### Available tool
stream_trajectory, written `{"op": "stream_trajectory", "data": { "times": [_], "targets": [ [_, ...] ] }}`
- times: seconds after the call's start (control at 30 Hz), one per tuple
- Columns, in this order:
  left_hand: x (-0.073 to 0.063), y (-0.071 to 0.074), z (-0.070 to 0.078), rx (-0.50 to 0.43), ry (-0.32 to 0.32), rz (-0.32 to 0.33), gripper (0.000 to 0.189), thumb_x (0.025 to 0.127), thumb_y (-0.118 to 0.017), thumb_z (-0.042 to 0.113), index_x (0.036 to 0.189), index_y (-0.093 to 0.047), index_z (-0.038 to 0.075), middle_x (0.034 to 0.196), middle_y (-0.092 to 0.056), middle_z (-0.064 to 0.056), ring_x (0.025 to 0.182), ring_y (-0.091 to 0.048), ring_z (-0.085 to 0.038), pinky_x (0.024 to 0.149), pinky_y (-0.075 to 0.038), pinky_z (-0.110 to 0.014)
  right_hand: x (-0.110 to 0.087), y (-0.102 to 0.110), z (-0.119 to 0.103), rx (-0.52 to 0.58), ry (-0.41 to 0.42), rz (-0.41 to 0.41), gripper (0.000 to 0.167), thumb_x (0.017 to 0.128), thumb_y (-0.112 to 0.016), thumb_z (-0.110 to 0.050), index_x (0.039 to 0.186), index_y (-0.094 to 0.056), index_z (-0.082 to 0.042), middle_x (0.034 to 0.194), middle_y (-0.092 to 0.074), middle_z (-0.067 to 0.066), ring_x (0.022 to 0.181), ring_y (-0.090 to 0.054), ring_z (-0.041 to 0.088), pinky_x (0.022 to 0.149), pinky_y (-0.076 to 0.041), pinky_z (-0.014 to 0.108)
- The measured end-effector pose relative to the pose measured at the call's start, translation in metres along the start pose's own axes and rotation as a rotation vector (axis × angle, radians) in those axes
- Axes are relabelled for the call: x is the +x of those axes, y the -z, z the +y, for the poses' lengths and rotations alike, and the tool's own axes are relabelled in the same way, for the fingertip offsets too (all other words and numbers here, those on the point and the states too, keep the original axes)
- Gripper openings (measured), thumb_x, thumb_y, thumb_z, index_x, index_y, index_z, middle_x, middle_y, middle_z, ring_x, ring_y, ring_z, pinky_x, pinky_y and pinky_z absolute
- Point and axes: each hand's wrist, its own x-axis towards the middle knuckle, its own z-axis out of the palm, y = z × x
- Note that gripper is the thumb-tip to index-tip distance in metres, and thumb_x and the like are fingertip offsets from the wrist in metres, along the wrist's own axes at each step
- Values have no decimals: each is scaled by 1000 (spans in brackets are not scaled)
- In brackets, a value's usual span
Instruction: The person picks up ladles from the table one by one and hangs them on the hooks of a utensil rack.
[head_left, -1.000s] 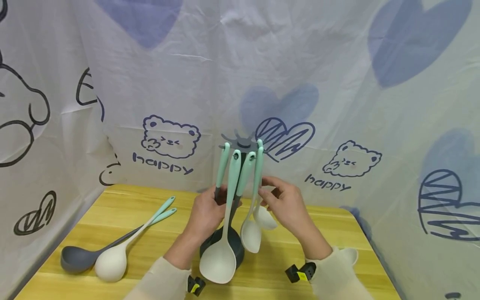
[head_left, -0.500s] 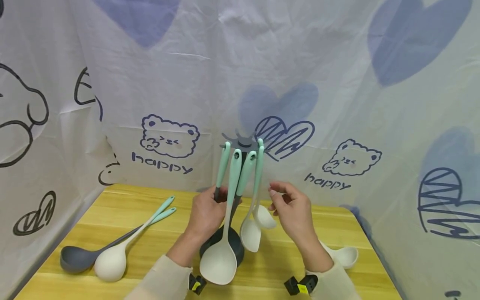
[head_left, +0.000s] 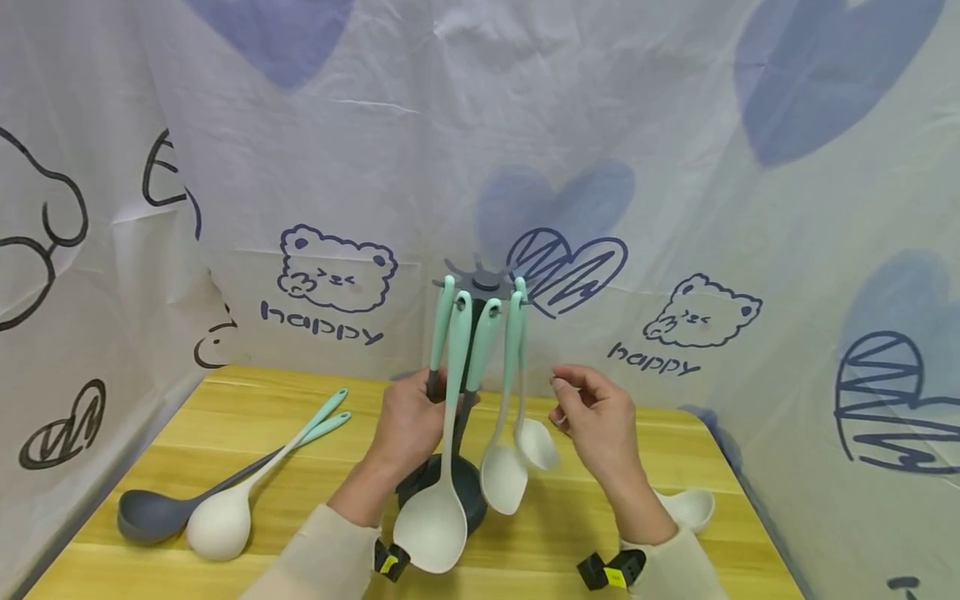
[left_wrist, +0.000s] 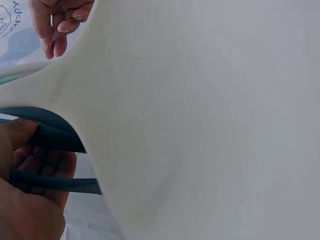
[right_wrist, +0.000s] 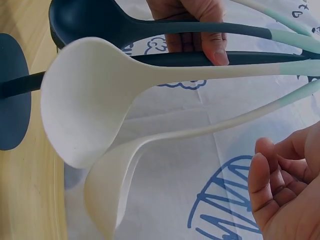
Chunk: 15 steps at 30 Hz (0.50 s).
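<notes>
A dark utensil stand (head_left: pixel 486 285) with a hooked top bears several utensils with mint-green handles. My left hand (head_left: pixel 411 421) grips its dark pole (right_wrist: pixel 172 59), the thumb lying across it in the right wrist view. In front hangs a large white ladle (head_left: pixel 431 529), which fills most of the left wrist view. Behind it is a dark ladle (right_wrist: pixel 92 22). On the stand's right side hang a white slant-edged spoon (head_left: pixel 504 479) and a blurred white utensil (head_left: pixel 538 447). My right hand (head_left: pixel 598 421) is apart from them, fingers loosely curled, nothing in it.
On the left of the wooden table (head_left: pixel 300 500) lie a grey ladle (head_left: pixel 152 517) and a white ladle (head_left: pixel 220 527), handles crossing. A white spoon (head_left: pixel 694 508) lies at the right, partly behind my right forearm. A printed curtain (head_left: pixel 420 167) hangs behind the table.
My right hand has let go of the handle of a white hanging utensil and moved right. The stand has shifted slightly left, and the utensils on its right side have swung.
</notes>
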Motion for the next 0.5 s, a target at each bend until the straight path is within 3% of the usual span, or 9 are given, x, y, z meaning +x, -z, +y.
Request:
{"op": "stream_trajectory", "data": {
  "times": [0.3,0.5],
  "targets": [
    [6,1,1,-32,46,-84,20,88,-87,24,84,-73,11,74,-74,1,71,-65,-17,63,-50,-31,0,5,0,-9,-5,17,13,103,-67,-8,111,-77,-8,88,-72,9,63,-68,14,58,-59,25],
    [10,2,0,-50,61,-154,15,89,-86,25,89,-76,14,83,-77,2,85,-72,-16,69,-51,-33,-2,7,2,-26,1,27,13,103,-67,-8,110,-78,-8,86,-71,10,63,-68,17,57,-58,25]
  ]
}}
